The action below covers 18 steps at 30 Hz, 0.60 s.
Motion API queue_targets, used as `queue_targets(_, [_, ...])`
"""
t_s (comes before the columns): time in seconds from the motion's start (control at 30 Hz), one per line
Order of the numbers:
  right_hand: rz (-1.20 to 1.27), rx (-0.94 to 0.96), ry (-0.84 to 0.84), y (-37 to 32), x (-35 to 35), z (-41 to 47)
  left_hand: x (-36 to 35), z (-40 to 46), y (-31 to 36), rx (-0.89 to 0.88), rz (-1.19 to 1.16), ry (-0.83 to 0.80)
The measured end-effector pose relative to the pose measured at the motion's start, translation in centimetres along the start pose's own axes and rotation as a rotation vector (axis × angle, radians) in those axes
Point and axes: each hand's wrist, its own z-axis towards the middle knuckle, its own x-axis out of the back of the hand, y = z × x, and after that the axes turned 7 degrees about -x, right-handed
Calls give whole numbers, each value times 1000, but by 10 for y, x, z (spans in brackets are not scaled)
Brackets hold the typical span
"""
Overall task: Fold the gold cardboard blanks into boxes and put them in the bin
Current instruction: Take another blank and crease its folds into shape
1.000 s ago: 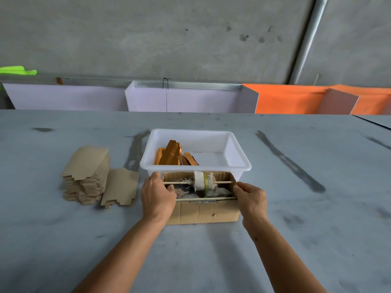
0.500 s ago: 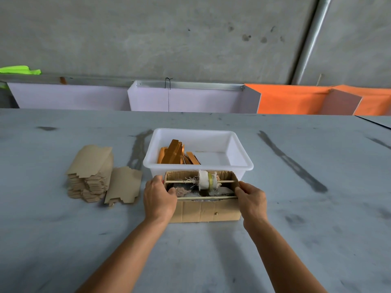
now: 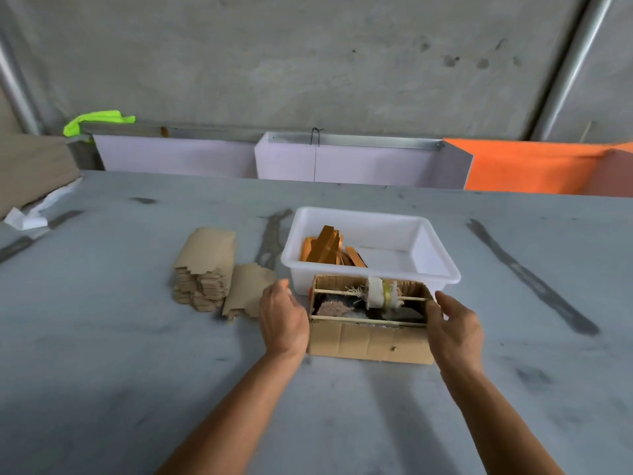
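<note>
Inside the cardboard box [image 3: 370,341], contents unclear; left hand [image 3: 284,320] hides its corner.

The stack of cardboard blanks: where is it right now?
In the head view, the stack of cardboard blanks lies on the table, left of the white bin, beyond the left hand.

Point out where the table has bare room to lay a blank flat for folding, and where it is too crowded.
Bare: the near table in front of the brown tape box, either side of the forearms, and the stretch right of the white bin. Crowded: the strip from the stack of blanks through the loose blank to the left hand; bin and tape box stand close together.
</note>
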Motion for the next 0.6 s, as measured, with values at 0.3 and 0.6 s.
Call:
queue_targets(0.3, [-37,368,11,-40,-19,-40,10,27,-60,-210,731,-281])
queue_targets(0.6, [-15,693,-182,-55,-53,-84,10,15,-71,-340,816,-349])
